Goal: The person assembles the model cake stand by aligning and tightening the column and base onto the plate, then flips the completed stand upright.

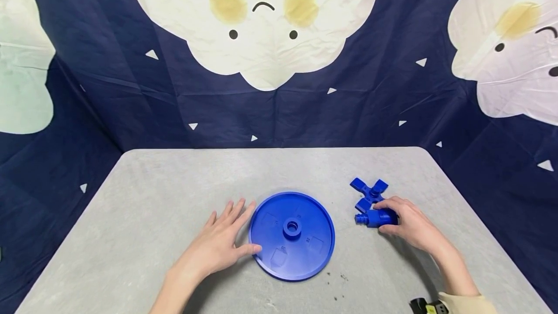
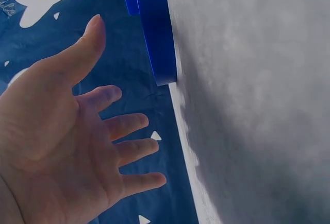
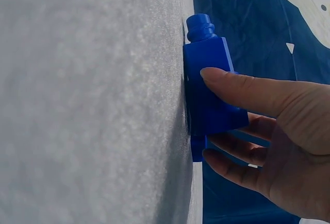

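Note:
A round blue plastic disc (image 1: 301, 260) with a raised rim and a ringed central hole lies on the table. Beside its left edge is my left hand (image 1: 218, 246), fingers spread, thumb tip overlapping the rim in the head view. The left wrist view shows that hand (image 2: 72, 136) apart from the disc (image 2: 157, 33), holding nothing. My right hand (image 1: 411, 224) grips a blue angular post (image 1: 374, 218) with a ridged stub end, lying on its side. In the right wrist view the thumb presses the post (image 3: 203, 95) and the fingers curl behind it.
Just behind the post lies a blue cross-shaped piece (image 1: 369, 192) with flat-ended arms, partly hidden by the right hand. Small dark specks (image 1: 343, 277) dot the grey table (image 1: 183, 183) right of the disc. A dark blue cloth (image 1: 279, 115) with clouds hangs around the table.

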`<action>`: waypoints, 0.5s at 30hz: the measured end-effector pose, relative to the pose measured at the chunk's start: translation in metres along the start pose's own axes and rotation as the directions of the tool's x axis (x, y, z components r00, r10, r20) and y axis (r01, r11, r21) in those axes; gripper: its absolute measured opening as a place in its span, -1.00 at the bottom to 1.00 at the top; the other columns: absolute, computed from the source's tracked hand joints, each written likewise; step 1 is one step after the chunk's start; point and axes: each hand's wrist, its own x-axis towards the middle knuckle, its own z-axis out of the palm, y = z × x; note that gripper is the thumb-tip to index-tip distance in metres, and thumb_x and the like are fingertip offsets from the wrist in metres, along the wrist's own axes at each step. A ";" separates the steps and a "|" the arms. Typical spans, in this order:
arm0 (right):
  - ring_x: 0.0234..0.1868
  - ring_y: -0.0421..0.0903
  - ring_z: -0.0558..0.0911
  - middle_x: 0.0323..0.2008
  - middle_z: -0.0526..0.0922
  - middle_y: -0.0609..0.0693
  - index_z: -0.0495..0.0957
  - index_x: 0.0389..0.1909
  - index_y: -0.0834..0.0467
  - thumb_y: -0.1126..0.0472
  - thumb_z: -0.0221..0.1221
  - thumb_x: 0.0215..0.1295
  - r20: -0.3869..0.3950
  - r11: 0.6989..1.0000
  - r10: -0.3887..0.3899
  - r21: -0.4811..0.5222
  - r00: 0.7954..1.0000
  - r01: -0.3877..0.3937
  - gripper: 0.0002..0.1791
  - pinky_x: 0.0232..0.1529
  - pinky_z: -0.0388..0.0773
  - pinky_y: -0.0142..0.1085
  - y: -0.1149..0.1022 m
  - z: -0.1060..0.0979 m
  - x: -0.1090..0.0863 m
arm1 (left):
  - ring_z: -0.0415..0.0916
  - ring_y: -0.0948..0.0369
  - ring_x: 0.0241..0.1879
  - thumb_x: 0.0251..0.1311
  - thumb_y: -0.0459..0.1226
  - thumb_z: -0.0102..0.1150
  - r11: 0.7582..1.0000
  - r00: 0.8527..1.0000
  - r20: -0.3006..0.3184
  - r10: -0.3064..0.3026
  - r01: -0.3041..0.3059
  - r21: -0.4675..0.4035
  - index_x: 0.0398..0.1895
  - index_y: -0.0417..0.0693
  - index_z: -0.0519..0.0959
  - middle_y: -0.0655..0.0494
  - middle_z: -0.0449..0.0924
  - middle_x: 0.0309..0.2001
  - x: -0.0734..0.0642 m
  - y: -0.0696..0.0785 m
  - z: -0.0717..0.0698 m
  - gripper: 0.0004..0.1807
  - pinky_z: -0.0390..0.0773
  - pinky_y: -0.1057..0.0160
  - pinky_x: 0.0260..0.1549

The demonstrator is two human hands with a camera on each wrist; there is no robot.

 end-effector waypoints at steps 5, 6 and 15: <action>0.11 0.27 0.67 0.03 0.76 0.18 0.70 -0.01 0.10 0.25 0.57 -0.04 0.010 1.000 0.011 0.020 1.000 -0.012 -0.51 0.14 0.54 0.21 0.000 0.000 0.000 | 0.02 -0.24 0.61 0.19 0.26 0.29 1.000 1.000 0.014 -0.006 0.007 -0.007 0.62 0.12 0.19 -0.17 0.12 0.62 -0.001 0.001 0.002 0.00 0.04 -0.46 0.48; 0.10 0.26 0.68 0.03 0.76 0.18 0.70 -0.02 0.10 0.25 0.57 -0.04 0.010 1.000 0.011 0.021 1.000 -0.011 -0.51 0.14 0.54 0.21 0.000 0.000 0.000 | 0.03 -0.24 0.61 0.19 0.26 0.30 1.000 1.000 0.014 -0.007 0.008 -0.007 0.62 0.12 0.20 -0.17 0.13 0.62 -0.001 0.001 0.002 -0.01 0.05 -0.47 0.48; 0.12 0.23 0.66 0.03 0.76 0.12 0.70 0.00 0.07 0.20 0.56 0.01 -0.019 1.000 0.002 0.028 1.000 -0.001 -0.53 0.13 0.52 0.15 -0.003 -0.002 -0.001 | 0.05 -0.26 0.60 0.17 0.25 0.32 1.000 0.998 0.050 -0.025 0.025 -0.012 0.61 0.10 0.22 -0.19 0.17 0.60 -0.001 0.002 0.003 0.00 0.05 -0.47 0.47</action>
